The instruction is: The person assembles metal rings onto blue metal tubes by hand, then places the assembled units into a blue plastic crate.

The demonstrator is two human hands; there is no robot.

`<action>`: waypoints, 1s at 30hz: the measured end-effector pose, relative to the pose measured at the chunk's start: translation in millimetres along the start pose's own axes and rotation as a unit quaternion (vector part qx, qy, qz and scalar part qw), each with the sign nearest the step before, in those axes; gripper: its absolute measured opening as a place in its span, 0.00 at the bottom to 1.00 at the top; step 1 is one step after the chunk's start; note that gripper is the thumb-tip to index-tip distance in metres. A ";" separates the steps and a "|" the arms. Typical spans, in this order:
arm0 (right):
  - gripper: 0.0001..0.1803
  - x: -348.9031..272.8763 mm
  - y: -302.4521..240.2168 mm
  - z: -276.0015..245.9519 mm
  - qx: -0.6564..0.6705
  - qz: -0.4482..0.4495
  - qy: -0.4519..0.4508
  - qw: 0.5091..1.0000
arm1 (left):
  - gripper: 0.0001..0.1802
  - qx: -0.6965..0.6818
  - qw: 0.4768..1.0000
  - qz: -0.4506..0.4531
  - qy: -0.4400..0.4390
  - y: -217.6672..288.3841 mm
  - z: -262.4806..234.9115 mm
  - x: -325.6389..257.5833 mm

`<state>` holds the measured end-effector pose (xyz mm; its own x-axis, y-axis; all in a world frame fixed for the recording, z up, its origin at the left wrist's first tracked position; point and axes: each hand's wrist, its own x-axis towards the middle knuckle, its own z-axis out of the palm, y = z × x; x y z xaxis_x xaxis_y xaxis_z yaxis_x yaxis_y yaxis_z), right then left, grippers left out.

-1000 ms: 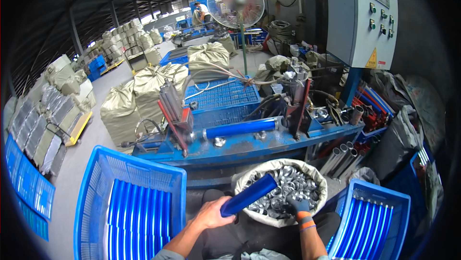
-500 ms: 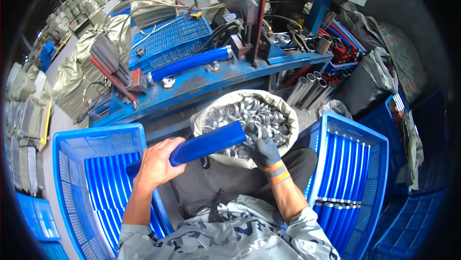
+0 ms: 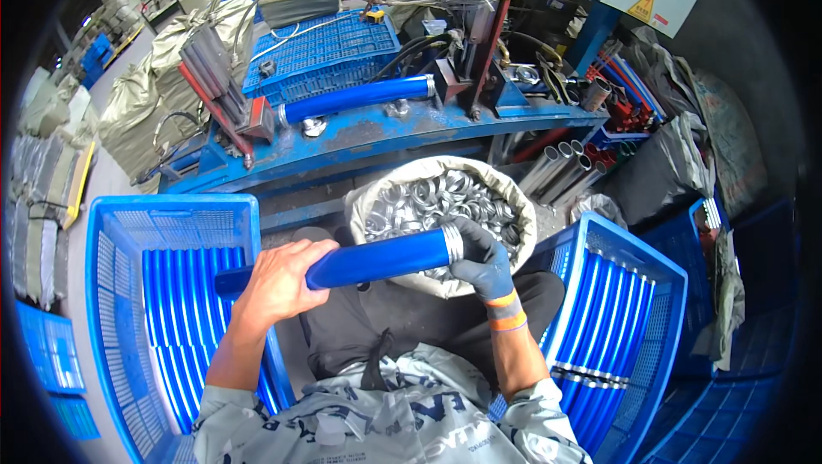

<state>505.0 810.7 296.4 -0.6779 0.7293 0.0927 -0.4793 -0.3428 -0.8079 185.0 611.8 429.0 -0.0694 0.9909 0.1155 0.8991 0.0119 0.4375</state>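
My bare left hand (image 3: 289,280) is wrapped round a shiny blue tube (image 3: 385,260), which lies tilted across my lap with its right end raised. On that right end sits a silver threaded metal ring (image 3: 452,243). My right hand (image 3: 484,260), in a dark grey glove with an orange cuff, grips the ring from its far side; some fingertips are hidden behind it. Just beyond the tube stands a white sack (image 3: 355,207) with a rolled rim, full of loose metal rings (image 3: 445,199).
Blue crates flank me, the left crate (image 3: 175,205) and the right crate (image 3: 634,246), both holding rows of blue tubes. Ahead is a blue steel bench (image 3: 360,143) with another blue tube (image 3: 360,98) clamped between two uprights. Bare metal pipes (image 3: 556,164) stand beside the sack.
My right hand has brought the metal ring from beside the tube onto its right end. The view has shifted slightly.
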 end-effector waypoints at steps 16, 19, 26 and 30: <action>0.49 43.5 13.6 8.8 -0.053 -0.097 -0.074 0.991 | 0.35 -0.048 0.996 -0.042 0.067 -24.7 36.1 -4.4; 0.33 70.2 59.9 -18.1 -0.171 0.101 0.028 0.980 | 0.38 -0.229 0.957 -0.076 0.158 -33.4 41.1 -22.3; 0.37 98.0 208.0 -17.3 -0.670 0.165 -0.024 0.724 | 0.39 -0.603 0.729 -0.173 0.274 -28.3 75.4 -39.9; 0.28 91.8 279.4 -195.5 -0.565 0.065 -0.048 0.821 | 0.36 -0.687 0.667 -0.113 0.266 -29.9 91.9 -24.6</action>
<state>417.8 897.6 -34.6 -0.7488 0.6618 -0.0354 0.3867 0.3928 -0.8344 199.5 599.4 331.1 -0.6077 0.7927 0.0479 -0.3794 -0.3427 0.8594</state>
